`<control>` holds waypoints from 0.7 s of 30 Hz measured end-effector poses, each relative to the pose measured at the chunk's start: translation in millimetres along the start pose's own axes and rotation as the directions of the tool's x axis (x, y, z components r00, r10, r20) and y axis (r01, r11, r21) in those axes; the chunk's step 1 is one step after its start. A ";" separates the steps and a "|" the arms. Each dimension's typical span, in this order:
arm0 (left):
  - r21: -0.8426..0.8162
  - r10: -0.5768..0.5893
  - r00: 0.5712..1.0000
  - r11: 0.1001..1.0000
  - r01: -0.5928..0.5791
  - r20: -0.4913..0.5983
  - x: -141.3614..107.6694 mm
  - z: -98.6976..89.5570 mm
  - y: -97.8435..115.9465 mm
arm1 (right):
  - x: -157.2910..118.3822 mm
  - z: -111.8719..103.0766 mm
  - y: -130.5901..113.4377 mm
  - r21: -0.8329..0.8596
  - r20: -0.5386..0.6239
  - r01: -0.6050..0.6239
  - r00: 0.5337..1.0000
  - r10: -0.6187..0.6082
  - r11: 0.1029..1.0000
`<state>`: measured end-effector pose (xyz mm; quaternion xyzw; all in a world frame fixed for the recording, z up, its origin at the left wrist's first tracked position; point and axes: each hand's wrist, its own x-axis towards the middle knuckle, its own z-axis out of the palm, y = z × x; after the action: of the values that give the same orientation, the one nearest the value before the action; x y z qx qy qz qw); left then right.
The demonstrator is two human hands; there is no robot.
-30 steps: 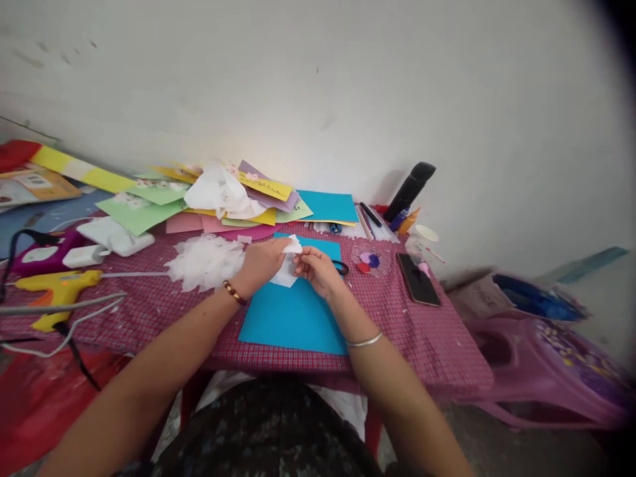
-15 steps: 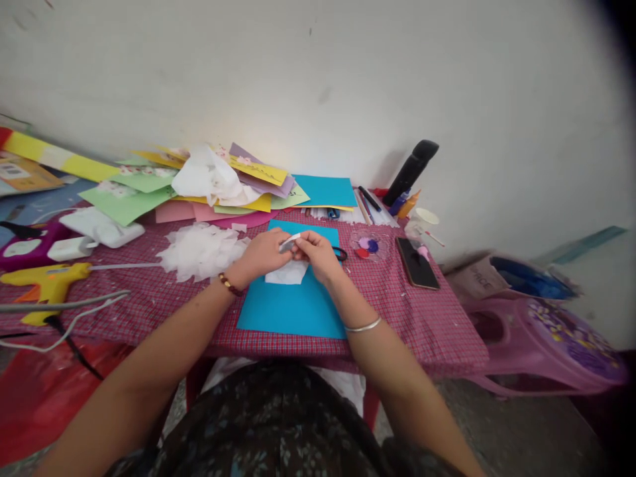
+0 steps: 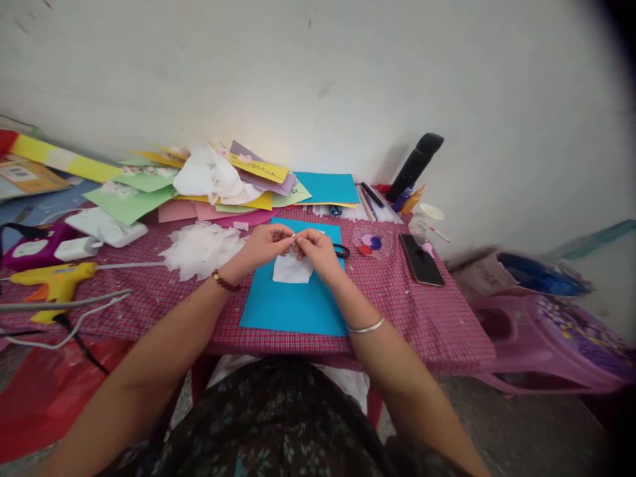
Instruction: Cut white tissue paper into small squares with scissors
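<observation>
Over a blue sheet of card [image 3: 293, 308], my left hand [image 3: 265, 250] and my right hand [image 3: 318, 252] meet fingertip to fingertip. Both are closed in a pinch on a small piece of white paper [image 3: 294, 238], mostly hidden by the fingers. Beneath them a square of thin white paper [image 3: 292, 270] lies on the card. Black scissor handles [image 3: 342, 251] stick out beyond my right hand. To the left of my left hand lies a heap of white paper pieces [image 3: 201, 250].
A yellow glue gun [image 3: 59, 285] with cords and a power strip [image 3: 30, 246] lie at the left. Coloured cards [image 3: 129, 199] are piled along the wall. At the right are a paint palette [image 3: 372, 242], a phone [image 3: 421, 260], a black bottle [image 3: 415, 165] and a pink stool [image 3: 521, 331].
My fingertips have drawn closer together around the small white piece, so less of it shows. More of the white square on the card is visible. The view has shifted slightly.
</observation>
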<state>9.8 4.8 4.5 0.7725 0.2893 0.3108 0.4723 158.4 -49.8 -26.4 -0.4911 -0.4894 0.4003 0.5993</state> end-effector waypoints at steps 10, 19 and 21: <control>-0.071 -0.037 0.999 0.997 0.035 -0.020 4.4 5.9 -9.3 | 1.7 -0.2 4.8 -0.019 -0.038 -0.017 0.999 0.017 1.000; -0.117 -0.020 0.992 0.993 0.005 -0.122 3.4 5.7 -14.4 | 4.9 0.1 12.0 0.035 -0.039 -0.116 0.992 0.117 0.993; -0.165 -0.016 0.992 0.986 -0.004 -0.124 2.5 6.5 -12.7 | 4.3 0.7 10.7 0.027 -0.035 -0.128 0.991 0.129 0.991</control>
<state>14.4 8.0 -8.9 0.7090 0.2938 0.3799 0.5164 158.5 -43.4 -36.0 -0.5214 -0.4407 0.4351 0.5871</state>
